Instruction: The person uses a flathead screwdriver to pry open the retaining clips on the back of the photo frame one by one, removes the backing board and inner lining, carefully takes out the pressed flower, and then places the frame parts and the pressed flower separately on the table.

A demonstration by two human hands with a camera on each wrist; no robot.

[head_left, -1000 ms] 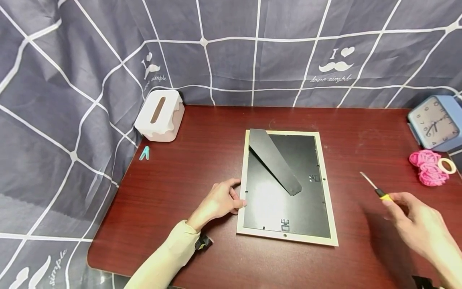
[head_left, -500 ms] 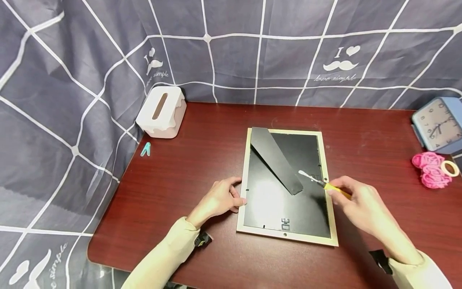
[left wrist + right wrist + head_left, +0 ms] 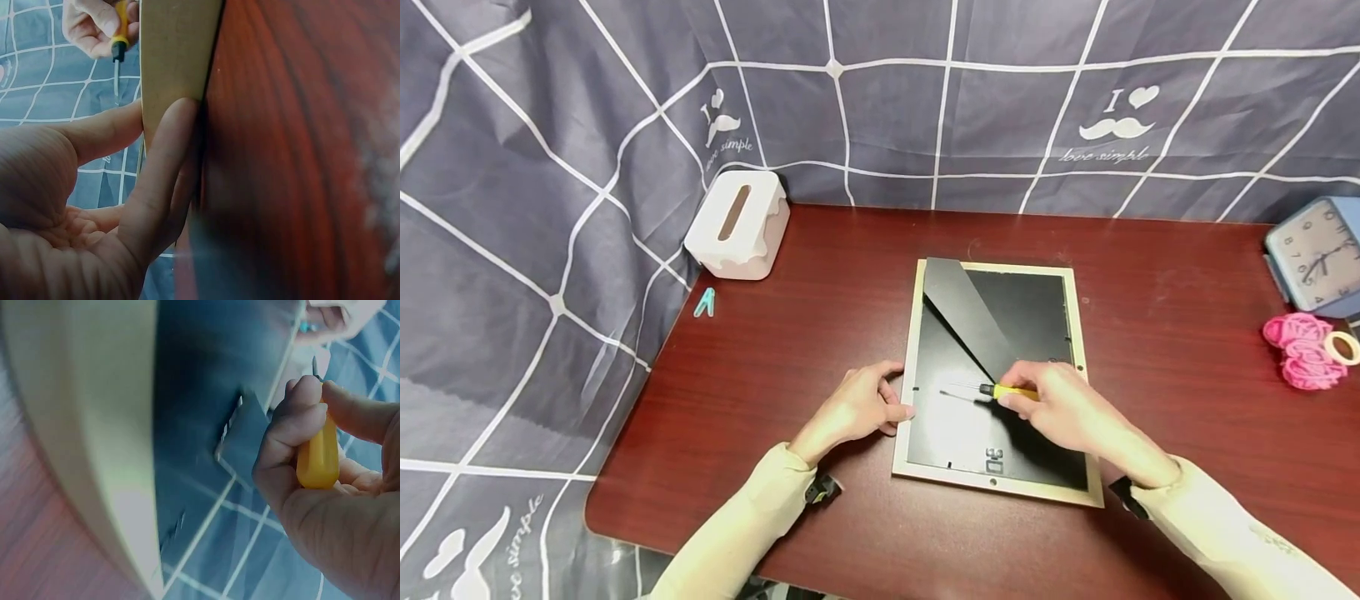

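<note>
A picture frame lies face down on the table, its black backing board upward. A dark grey stand leg slants across that board. My left hand holds the frame's left edge, thumb on the top of the rim and fingers along its side. My right hand grips a small screwdriver by its yellow handle. It is over the board, just below the leg, the thin shaft pointing left. A small black tab sits at the left inner edge, close to my left thumb.
At the back left stands a white tissue box, with a teal clip in front of it. To the right are a blue alarm clock, pink yarn-like bundles and a tape roll. Grey checked cloth hangs behind.
My right hand has carried the screwdriver left from the right side of the table to over the middle of the backing board. My left hand keeps its hold on the frame's edge.
</note>
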